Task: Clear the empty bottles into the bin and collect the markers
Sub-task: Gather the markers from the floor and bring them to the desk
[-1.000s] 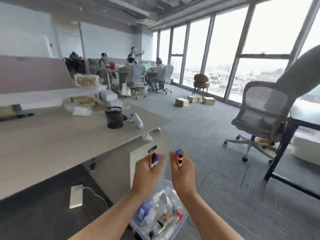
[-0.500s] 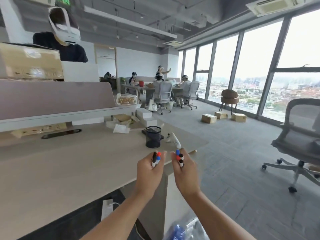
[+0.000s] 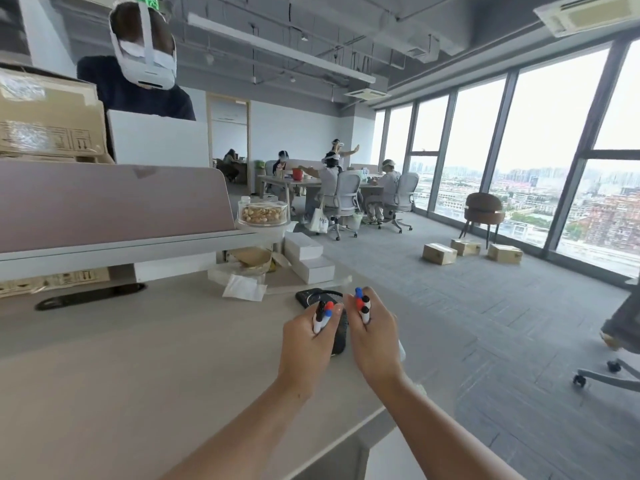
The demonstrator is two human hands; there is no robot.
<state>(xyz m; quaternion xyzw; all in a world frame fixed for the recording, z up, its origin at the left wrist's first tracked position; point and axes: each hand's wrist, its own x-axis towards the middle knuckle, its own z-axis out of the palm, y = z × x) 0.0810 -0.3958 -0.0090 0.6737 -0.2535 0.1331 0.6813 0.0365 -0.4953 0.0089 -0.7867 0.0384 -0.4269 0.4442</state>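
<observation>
A: What is the room like?

B: It is a big office with tall glass windows on the right side of the frame and a grey carpet floor. A smooth, pale wooden desk fills the lower left.

A: What sits on the desk?

B: A flat white box and a crumpled white paper lie near the middle of the frame. A round clear tub of nuts stands on a shelf above them. A brown cardboard box is in the upper left.

A: Where are the markers?

B: In the hands, low in the middle of the frame. The left hand is closed around the left markers. They are thin white sticks with black, red and blue caps poking up. The right hand is closed around the right markers, which have the same round caps.

A: Is anything behind the hands?

B: Yes. A black mesh cup stands on the desk, showing in the gap between the two hands. It looks round and full of tiny holes.
</observation>
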